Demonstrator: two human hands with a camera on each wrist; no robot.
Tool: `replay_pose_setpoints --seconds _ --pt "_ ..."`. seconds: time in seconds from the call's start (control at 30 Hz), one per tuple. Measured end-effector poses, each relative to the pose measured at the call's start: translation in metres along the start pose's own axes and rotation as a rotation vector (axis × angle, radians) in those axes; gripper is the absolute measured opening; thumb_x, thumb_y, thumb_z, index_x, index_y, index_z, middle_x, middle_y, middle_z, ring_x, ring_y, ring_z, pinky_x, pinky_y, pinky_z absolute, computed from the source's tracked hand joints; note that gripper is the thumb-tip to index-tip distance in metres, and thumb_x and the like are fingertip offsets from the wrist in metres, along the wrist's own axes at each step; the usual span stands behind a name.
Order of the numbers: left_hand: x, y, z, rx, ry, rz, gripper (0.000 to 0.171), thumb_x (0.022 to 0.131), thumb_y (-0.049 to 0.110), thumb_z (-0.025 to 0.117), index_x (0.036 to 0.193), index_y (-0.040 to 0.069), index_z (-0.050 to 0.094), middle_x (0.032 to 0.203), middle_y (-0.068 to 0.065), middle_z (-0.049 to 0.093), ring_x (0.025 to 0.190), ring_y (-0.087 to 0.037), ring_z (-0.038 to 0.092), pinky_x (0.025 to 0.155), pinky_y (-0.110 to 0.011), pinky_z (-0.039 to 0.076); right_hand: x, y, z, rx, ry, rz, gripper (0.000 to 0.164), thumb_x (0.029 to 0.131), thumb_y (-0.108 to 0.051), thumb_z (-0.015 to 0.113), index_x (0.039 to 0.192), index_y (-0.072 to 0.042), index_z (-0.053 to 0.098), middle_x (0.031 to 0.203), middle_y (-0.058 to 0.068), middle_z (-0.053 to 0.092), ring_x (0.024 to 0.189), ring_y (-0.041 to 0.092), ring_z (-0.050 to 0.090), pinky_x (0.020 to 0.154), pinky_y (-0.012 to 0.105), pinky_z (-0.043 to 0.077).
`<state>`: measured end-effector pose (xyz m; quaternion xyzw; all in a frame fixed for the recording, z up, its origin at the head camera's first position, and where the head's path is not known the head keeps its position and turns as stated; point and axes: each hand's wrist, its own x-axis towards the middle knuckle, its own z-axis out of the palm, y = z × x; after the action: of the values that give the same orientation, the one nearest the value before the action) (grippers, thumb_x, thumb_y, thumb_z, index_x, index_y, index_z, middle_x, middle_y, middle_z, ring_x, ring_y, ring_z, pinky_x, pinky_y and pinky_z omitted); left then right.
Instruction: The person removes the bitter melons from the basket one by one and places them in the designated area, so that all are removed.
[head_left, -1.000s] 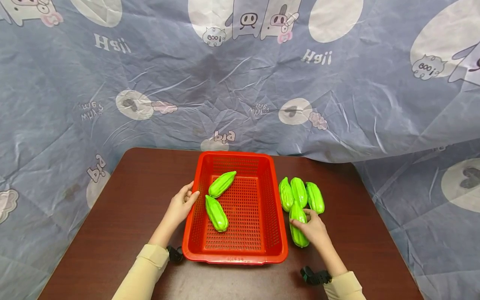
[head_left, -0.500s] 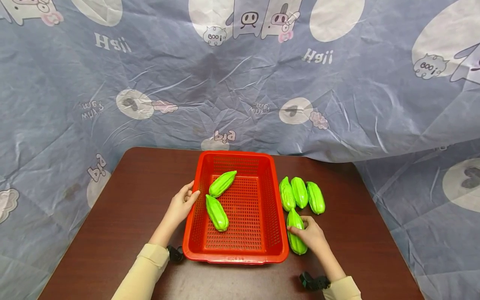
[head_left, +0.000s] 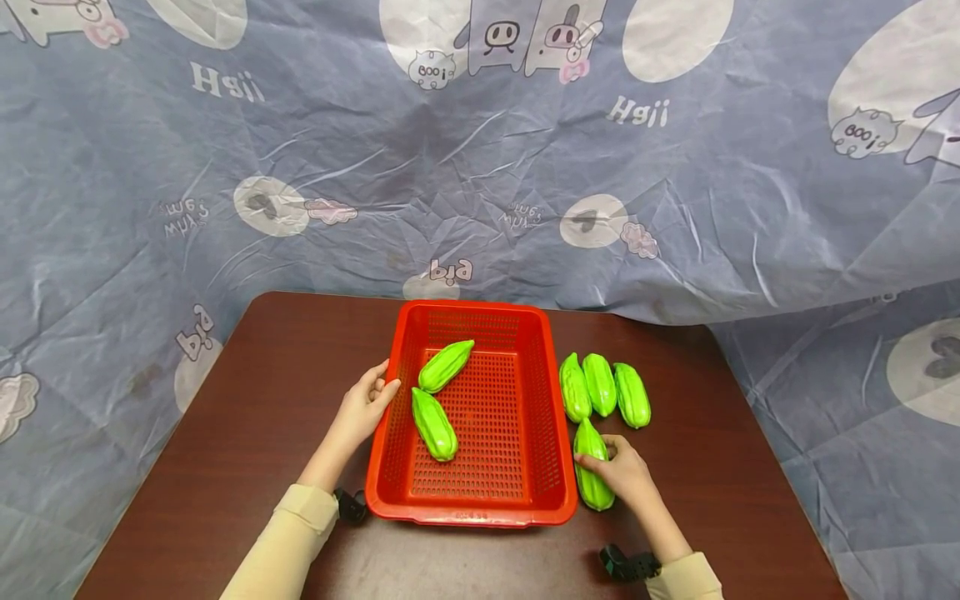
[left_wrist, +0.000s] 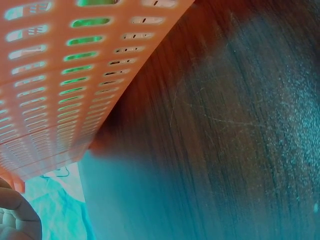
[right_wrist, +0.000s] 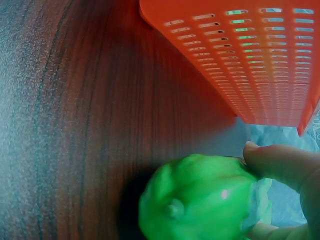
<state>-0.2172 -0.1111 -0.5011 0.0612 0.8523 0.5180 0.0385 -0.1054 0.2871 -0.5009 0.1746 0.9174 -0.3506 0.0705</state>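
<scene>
In the head view, my left hand (head_left: 362, 408) grips the left rim of a red perforated plastic basket (head_left: 471, 517). Two bright green, ridged bitter melons lie inside: one upper melon (head_left: 446, 367) slanting right and one lower melon (head_left: 433, 425). Just outside the basket's right wall, my right hand (head_left: 626, 471) holds another bitter melon (head_left: 592, 479) between thumb and fingers. From the right wrist, that melon's blunt end (right_wrist: 195, 195) shows close up, with the thumb (right_wrist: 272, 157) against its side. Only curled fingers (left_wrist: 17, 210) of the left hand appear in the left wrist view.
Beyond the right hand, a left melon (head_left: 574, 389), a middle melon (head_left: 599, 385) and a right melon (head_left: 632, 396) lie side by side on the dark brown table (head_left: 697, 433). A patterned grey-blue cloth (head_left: 480, 167) hangs behind the table's back edge.
Over the first half second, my right hand drew the melon toward me and slightly left, away from the other three. Since then it has stayed nearly still. The left hand and basket stayed put.
</scene>
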Motion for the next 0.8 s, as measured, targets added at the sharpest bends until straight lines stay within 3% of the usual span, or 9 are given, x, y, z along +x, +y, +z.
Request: replay_pose_setpoints --seconds 0.5,0.8 --pt "0.0003 0.0018 -0.0003 -0.004 -0.009 -0.002 0.058 0.101 0.029 0.057 0.150 0.003 0.040 0.095 -0.009 0.053 0.075 -0.016 0.049 0.062 -0.023 0.042 0.0023 0.0016 0.0010 -0.016 0.001 -0.003 0.070 0.085 -0.037 0.074 0.130 0.010 0.052 0.109 0.025 0.063 0.092 0.030 0.061 0.076 0.041 0.049" --pt "0.0002 0.0000 0.0012 -0.022 -0.004 -0.002 0.058 0.101 0.028 0.057 0.150 0.003 0.039 0.095 -0.011 0.056 0.074 -0.015 0.050 0.062 -0.023 0.043 0.0010 -0.0015 -0.0062 -0.020 -0.014 -0.015 0.072 0.088 -0.040 0.071 0.134 0.010 0.048 0.122 0.033 0.059 0.110 0.044 0.059 0.090 0.053 0.048"
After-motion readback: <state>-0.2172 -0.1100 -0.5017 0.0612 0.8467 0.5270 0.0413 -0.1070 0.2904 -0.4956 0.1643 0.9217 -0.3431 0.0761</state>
